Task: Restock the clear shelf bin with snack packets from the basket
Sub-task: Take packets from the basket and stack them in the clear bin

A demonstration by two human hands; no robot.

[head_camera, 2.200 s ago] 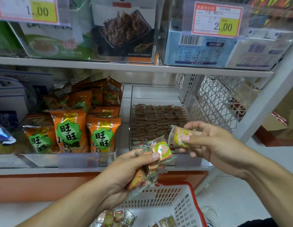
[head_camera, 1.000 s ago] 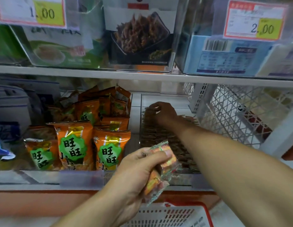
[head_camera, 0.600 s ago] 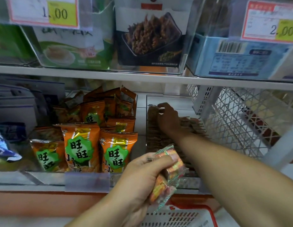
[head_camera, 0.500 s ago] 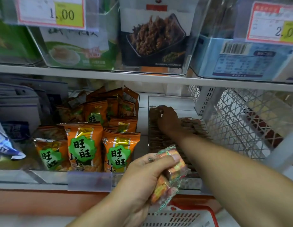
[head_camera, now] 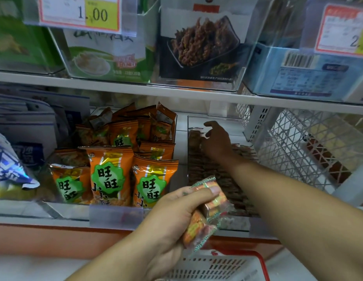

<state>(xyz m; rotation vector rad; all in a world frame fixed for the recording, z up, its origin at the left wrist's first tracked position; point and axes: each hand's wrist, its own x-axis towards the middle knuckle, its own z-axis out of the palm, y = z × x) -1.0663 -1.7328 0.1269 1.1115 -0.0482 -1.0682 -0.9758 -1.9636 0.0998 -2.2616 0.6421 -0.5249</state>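
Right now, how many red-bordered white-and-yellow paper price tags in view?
2 price tags: top-left tag reading 1.00; top-right tag, cut off by the frame edge. More may be hidden.

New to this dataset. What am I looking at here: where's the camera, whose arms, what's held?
No robot here: a person wears one wide-angle camera on the head, looking forward and down, so both arms are their own. The left hand grips a few small snack packets above the red-rimmed basket. The right hand reaches to the back of the clear shelf bin, fingers spread over rows of similar packets; it seems to hold nothing. Beside that bin stand orange snack bags. The price tag above reads 1.00.
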